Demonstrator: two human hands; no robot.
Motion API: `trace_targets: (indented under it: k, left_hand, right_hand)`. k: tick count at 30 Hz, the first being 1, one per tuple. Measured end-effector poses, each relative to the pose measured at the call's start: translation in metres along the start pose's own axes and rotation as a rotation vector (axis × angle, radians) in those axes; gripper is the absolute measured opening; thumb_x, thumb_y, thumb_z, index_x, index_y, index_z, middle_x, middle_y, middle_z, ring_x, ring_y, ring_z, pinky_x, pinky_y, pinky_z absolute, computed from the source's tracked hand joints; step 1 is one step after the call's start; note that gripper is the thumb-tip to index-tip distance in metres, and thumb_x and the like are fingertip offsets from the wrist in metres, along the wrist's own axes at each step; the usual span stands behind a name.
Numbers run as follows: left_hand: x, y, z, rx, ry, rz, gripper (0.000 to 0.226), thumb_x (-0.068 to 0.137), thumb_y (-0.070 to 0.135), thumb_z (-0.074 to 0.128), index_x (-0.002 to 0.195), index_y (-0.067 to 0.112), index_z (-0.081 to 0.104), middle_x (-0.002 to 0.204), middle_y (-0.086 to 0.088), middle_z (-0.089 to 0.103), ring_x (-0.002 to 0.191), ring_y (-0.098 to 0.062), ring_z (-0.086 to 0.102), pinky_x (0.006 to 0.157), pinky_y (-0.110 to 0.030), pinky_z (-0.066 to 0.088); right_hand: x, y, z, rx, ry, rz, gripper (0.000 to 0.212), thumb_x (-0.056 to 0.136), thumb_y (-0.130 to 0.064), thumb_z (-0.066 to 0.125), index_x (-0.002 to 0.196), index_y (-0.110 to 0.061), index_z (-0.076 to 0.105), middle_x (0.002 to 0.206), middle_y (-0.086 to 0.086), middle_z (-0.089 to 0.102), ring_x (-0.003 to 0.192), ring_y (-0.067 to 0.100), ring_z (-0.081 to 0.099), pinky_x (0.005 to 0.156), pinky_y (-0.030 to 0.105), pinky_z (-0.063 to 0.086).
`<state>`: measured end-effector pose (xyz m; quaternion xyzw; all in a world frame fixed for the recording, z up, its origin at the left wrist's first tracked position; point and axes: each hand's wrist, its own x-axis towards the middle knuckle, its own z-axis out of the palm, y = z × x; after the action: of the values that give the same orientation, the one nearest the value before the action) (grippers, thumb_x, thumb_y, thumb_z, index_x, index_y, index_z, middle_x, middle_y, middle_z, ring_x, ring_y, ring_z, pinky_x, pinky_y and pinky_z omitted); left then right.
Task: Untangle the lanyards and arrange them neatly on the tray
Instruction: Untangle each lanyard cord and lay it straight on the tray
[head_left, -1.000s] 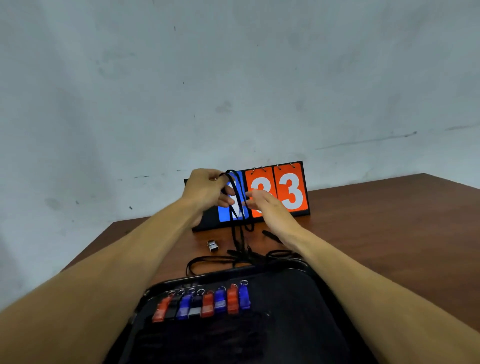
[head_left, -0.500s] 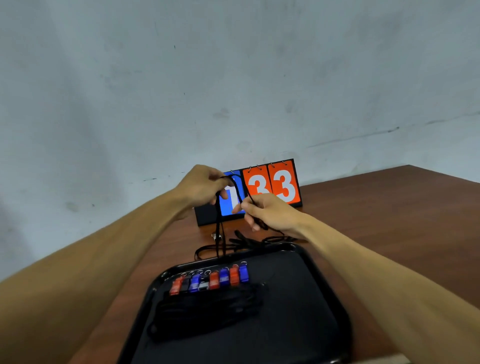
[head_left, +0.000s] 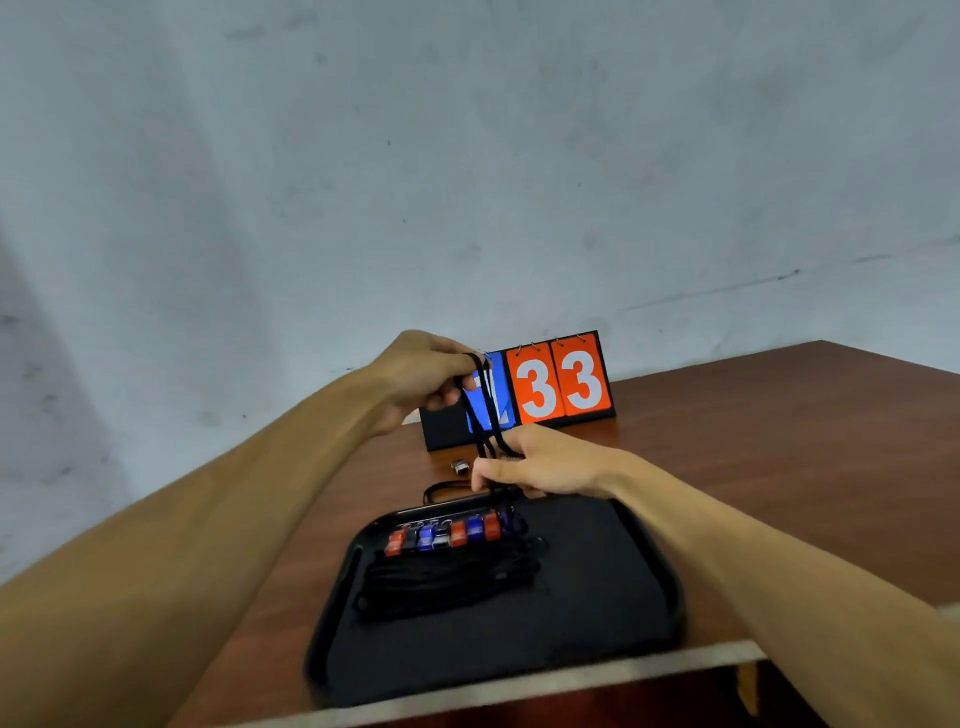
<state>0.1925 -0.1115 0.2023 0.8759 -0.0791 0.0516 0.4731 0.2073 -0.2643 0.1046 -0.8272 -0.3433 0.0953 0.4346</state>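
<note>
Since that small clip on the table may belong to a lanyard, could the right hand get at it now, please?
Probably yes: the clip lies on the table close beside the right hand, nothing between them, though that hand grips the cords.

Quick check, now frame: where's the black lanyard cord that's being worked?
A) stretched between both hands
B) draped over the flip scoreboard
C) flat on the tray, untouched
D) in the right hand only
A: the left hand grips the black lanyard cord up high, and the right hand pinches it lower down, near the far rim of the tray.
</note>
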Motion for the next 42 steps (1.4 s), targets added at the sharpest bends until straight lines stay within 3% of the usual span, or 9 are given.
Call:
trace_targets:
  k: [4, 9, 12, 15, 18, 21, 29, 34, 42]
  left_hand:
    - [-0.021, -0.009, -0.021, 0.208, 0.004, -0.04, 0.018, 0.087, 0.007, 0.056, 0.092, 0.008, 0.072, 0.064, -0.003, 0.059, 0.053, -0.013, 0.037, 0.05, -0.023, 0.027]
    - [-0.044, -0.028, -0.033, 0.262, -0.005, -0.063, 0.01, 0.084, 0.018, 0.066, 0.085, 0.013, 0.075, 0.067, 0.001, 0.061, 0.061, -0.011, 0.045, 0.056, -0.022, 0.031]
    - [-0.049, -0.045, -0.028, 0.059, 0.044, -0.075, 0.012, 0.086, 0.015, 0.065, 0.091, 0.009, 0.074, 0.072, 0.0, 0.06, 0.063, -0.008, 0.051, 0.059, -0.022, 0.037]
    - [-0.05, -0.064, -0.023, -0.298, 0.059, -0.109, 0.016, 0.084, 0.008, 0.066, 0.097, 0.0, 0.072, 0.084, -0.009, 0.063, 0.08, -0.018, 0.056, 0.082, -0.03, 0.052]
    - [-0.055, -0.078, -0.02, -0.625, 0.019, -0.137, 0.011, 0.086, 0.003, 0.063, 0.094, 0.0, 0.069, 0.078, -0.007, 0.06, 0.077, -0.016, 0.061, 0.078, -0.029, 0.059]
    - [-0.06, -0.09, -0.018, -0.704, 0.012, -0.116, 0.008, 0.088, 0.004, 0.06, 0.091, 0.004, 0.068, 0.068, -0.002, 0.058, 0.071, -0.012, 0.059, 0.074, -0.027, 0.059]
    - [-0.056, -0.127, -0.011, -0.312, 0.14, -0.095, 0.016, 0.093, 0.008, 0.055, 0.089, 0.015, 0.07, 0.07, 0.002, 0.061, 0.059, -0.012, 0.05, 0.06, -0.024, 0.044]
    - [-0.049, -0.144, -0.01, -0.02, 0.118, 0.001, 0.013, 0.092, 0.013, 0.059, 0.088, 0.018, 0.07, 0.052, 0.007, 0.053, 0.05, -0.007, 0.045, 0.048, -0.013, 0.04]
    - [-0.041, -0.157, -0.013, 0.459, 0.032, 0.116, 0.007, 0.085, 0.019, 0.068, 0.085, 0.026, 0.068, 0.066, 0.006, 0.061, 0.053, -0.005, 0.054, 0.064, -0.018, 0.041]
  right_hand:
    - [-0.017, -0.008, 0.004, -0.097, -0.05, 0.057, 0.027, 0.1, -0.033, 0.043, 0.086, -0.016, 0.058, 0.076, -0.009, 0.051, 0.067, 0.003, 0.047, 0.066, 0.017, 0.038]
    - [-0.036, -0.005, -0.001, -0.022, 0.003, 0.069, 0.037, 0.102, -0.036, 0.033, 0.079, -0.017, 0.055, 0.073, -0.001, 0.05, 0.06, 0.007, 0.042, 0.061, 0.019, 0.039]
    - [-0.037, -0.002, 0.004, 0.132, 0.062, 0.058, 0.036, 0.102, -0.032, 0.035, 0.081, -0.013, 0.058, 0.063, -0.004, 0.05, 0.059, 0.008, 0.045, 0.062, 0.022, 0.041]
    - [-0.035, 0.002, 0.012, 0.5, 0.121, 0.091, 0.036, 0.101, -0.034, 0.037, 0.09, -0.008, 0.06, 0.06, -0.003, 0.038, 0.055, 0.01, 0.037, 0.056, 0.024, 0.036]
    - [-0.03, 0.005, 0.02, 0.733, 0.177, 0.12, 0.038, 0.1, -0.036, 0.038, 0.097, -0.006, 0.062, 0.061, -0.003, 0.038, 0.053, 0.009, 0.033, 0.051, 0.022, 0.032]
    - [-0.025, 0.009, 0.028, 0.781, 0.188, 0.136, 0.036, 0.101, -0.029, 0.041, 0.114, 0.001, 0.057, 0.065, -0.002, 0.045, 0.054, 0.008, 0.035, 0.05, 0.02, 0.032]
    - [-0.011, 0.026, 0.034, 0.726, 0.331, 0.214, 0.02, 0.094, -0.014, 0.057, 0.104, 0.0, 0.066, 0.076, 0.004, 0.062, 0.058, 0.007, 0.052, 0.05, 0.018, 0.043]
    - [-0.005, 0.037, 0.035, 0.824, 0.406, 0.27, 0.019, 0.088, -0.006, 0.062, 0.105, 0.001, 0.068, 0.092, 0.012, 0.068, 0.07, 0.012, 0.063, 0.06, 0.02, 0.054]
    - [-0.007, 0.041, 0.033, 0.933, 0.489, 0.33, 0.015, 0.083, 0.0, 0.067, 0.097, 0.002, 0.071, 0.097, 0.016, 0.069, 0.079, 0.021, 0.07, 0.061, 0.023, 0.058]
